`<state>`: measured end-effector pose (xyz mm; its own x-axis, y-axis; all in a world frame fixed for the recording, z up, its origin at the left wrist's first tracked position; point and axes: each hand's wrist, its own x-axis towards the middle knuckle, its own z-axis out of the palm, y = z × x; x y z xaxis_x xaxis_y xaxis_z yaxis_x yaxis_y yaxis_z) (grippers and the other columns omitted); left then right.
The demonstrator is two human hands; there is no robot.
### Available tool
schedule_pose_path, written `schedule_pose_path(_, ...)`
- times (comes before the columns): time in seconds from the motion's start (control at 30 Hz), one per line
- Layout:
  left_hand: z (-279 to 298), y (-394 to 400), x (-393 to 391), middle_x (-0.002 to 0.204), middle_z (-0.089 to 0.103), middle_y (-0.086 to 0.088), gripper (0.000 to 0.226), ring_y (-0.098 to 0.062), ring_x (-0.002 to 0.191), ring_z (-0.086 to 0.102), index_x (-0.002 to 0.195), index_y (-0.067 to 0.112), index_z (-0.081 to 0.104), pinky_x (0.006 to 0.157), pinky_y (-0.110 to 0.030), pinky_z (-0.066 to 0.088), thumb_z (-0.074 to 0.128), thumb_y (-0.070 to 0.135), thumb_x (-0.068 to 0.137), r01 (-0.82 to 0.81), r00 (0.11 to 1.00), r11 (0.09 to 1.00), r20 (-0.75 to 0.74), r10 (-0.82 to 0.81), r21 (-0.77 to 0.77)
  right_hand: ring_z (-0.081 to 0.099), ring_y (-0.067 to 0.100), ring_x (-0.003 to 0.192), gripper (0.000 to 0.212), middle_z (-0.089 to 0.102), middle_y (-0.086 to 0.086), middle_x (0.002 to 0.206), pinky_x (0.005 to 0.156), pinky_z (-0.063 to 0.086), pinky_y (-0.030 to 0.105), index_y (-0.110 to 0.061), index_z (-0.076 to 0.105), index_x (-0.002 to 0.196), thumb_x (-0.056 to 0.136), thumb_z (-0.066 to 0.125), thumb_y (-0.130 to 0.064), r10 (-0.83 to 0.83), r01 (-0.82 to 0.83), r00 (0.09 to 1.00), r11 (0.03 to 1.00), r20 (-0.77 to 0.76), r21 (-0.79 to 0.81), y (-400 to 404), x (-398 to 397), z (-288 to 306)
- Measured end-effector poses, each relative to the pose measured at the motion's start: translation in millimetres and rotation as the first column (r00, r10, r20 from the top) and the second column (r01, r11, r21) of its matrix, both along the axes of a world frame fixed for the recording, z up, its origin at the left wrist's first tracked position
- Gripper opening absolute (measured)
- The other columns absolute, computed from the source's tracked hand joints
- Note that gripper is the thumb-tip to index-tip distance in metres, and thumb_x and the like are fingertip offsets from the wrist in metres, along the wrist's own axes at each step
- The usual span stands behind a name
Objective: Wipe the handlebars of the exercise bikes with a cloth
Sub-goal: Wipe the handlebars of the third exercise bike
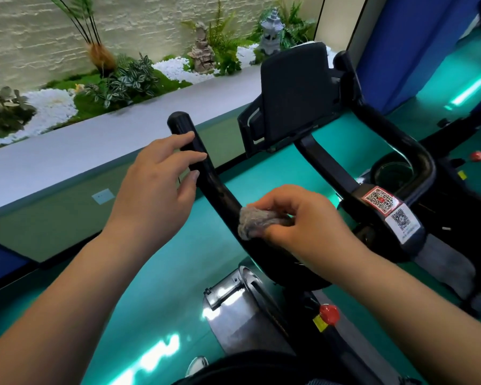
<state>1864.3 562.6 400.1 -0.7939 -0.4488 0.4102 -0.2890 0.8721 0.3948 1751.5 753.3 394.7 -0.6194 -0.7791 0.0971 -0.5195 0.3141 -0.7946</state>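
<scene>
A black exercise bike stands in front of me with a looped handlebar. Its left bar (206,173) rises to a rounded tip, and the right bar (400,137) curves round past the console. My left hand (156,190) lies against the upper left bar with its fingers nearly straight, fingertips touching the bar. My right hand (300,220) grips a bunched grey cloth (257,222) and presses it against the lower part of the left bar.
A black console screen (295,93) sits between the bars, above a stem with QR stickers (383,204). A silver flywheel housing (233,312) and a red knob (329,314) lie below. Teal floor, a grey ledge (67,151) and a plant bed are beyond.
</scene>
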Motion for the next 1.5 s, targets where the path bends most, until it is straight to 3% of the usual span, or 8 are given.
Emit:
schedule_pose_path(0.13, -2, -7, 3, 0.139, 0.049, 0.003, 0.029, -0.017, 0.129, 0.039, 0.119, 0.017, 0.065, 0.107, -0.026, 0.025, 0.058, 0.015, 0.091, 0.037, 0.999, 0.999, -0.002, -0.037, -0.011, 0.059, 0.003, 0.084, 0.036, 0.057, -0.004, 0.091, 0.081, 0.047, 0.013, -0.04, 0.07, 0.089, 0.072, 0.079, -0.01, 0.085, -0.084, 0.996, 0.996, -0.004, 0.013, 2, 12, -3)
schedule_pose_path(0.4, -4, -16, 7, 0.14, 0.05, 0.0, 0.028, -0.02, 0.128, 0.043, 0.117, 0.015, 0.066, 0.106, -0.027, 0.028, 0.06, 0.011, 0.09, 0.111, 0.994, 0.994, 0.005, -0.11, -0.023, 0.051, 0.005, 0.084, 0.03, 0.046, -0.008, 0.089, 0.077, 0.041, 0.009, -0.023, 0.076, 0.098, 0.072, 0.08, -0.011, -0.049, 0.042, 0.991, 0.998, -0.125, -0.056, -33, 19, -11)
schedule_pose_path(0.7, -8, -33, 8, 0.142, 0.047, 0.001, 0.033, -0.021, 0.129, 0.043, 0.121, 0.016, 0.064, 0.107, -0.03, 0.03, 0.061, 0.009, 0.089, 0.191, 0.981, 0.981, -0.014, -0.191, -0.044, 0.048, 0.001, 0.086, 0.032, 0.043, -0.007, 0.089, 0.08, 0.037, 0.005, -0.026, 0.074, 0.101, 0.074, 0.078, -0.008, -0.034, 0.032, 0.985, 0.999, -0.17, -0.011, -25, 25, -9)
schedule_pose_path(0.87, -5, -45, 8, 0.144, 0.045, 0.0, 0.032, -0.023, 0.129, 0.043, 0.121, 0.015, 0.063, 0.105, -0.032, 0.032, 0.061, 0.011, 0.089, 0.189, 0.981, 0.981, -0.039, -0.19, -0.045, 0.046, 0.001, 0.083, 0.03, 0.042, -0.008, 0.086, 0.075, 0.034, 0.004, -0.024, 0.074, 0.103, 0.074, 0.079, -0.022, -0.159, 0.144, 0.965, 0.986, -0.208, -0.083, -73, 15, -9)
schedule_pose_path(1.07, -6, -53, 5, 0.143, 0.047, 0.001, 0.03, -0.021, 0.13, 0.043, 0.119, 0.015, 0.064, 0.106, -0.031, 0.034, 0.057, 0.01, 0.09, 0.206, 0.974, 0.978, -0.085, -0.209, -0.037, 0.045, -0.001, 0.094, 0.048, 0.042, -0.011, 0.096, 0.083, 0.037, 0.007, -0.029, 0.067, 0.114, 0.07, 0.067, -0.046, -0.119, 0.109, 0.964, 0.993, -0.239, -0.053, -53, 31, -11)
schedule_pose_path(1.3, -9, -54, 5, 0.145, 0.044, 0.002, 0.03, -0.018, 0.131, 0.041, 0.119, 0.015, 0.064, 0.107, -0.027, 0.032, 0.057, 0.009, 0.09, 0.228, 0.968, 0.973, -0.096, -0.23, -0.03, 0.054, -0.02, 0.08, 0.018, 0.046, 0.009, 0.088, 0.072, 0.039, -0.003, 0.0, 0.073, 0.092, 0.075, 0.074, 0.004, -0.118, 0.082, 0.965, 0.984, -0.236, -0.158, -75, 31, -9)
schedule_pose_path(1.43, -10, -57, 5, 0.145, 0.044, 0.002, 0.032, -0.018, 0.131, 0.042, 0.12, 0.016, 0.063, 0.106, -0.029, 0.035, 0.057, 0.009, 0.09, 0.24, 0.964, 0.971, -0.112, -0.241, -0.026, 0.066, 0.006, 0.079, 0.019, 0.046, 0.01, 0.094, 0.075, 0.052, 0.009, -0.002, 0.073, 0.093, 0.075, 0.074, 0.003, -0.029, 0.019, 0.966, 0.999, -0.256, -0.042, -57, 36, -11)
schedule_pose_path(1.5, -11, -58, 5, 0.146, 0.043, 0.002, 0.033, -0.018, 0.131, 0.043, 0.122, 0.016, 0.062, 0.105, -0.029, 0.036, 0.056, 0.009, 0.09, 0.252, 0.961, 0.968, -0.116, -0.252, -0.019, 0.067, 0.004, 0.08, 0.018, 0.043, 0.011, 0.091, 0.073, 0.052, 0.01, 0.004, 0.069, 0.095, 0.077, 0.071, 0.006, -0.021, 0.009, 0.967, 0.999, -0.253, -0.047, -60, 35, -14)
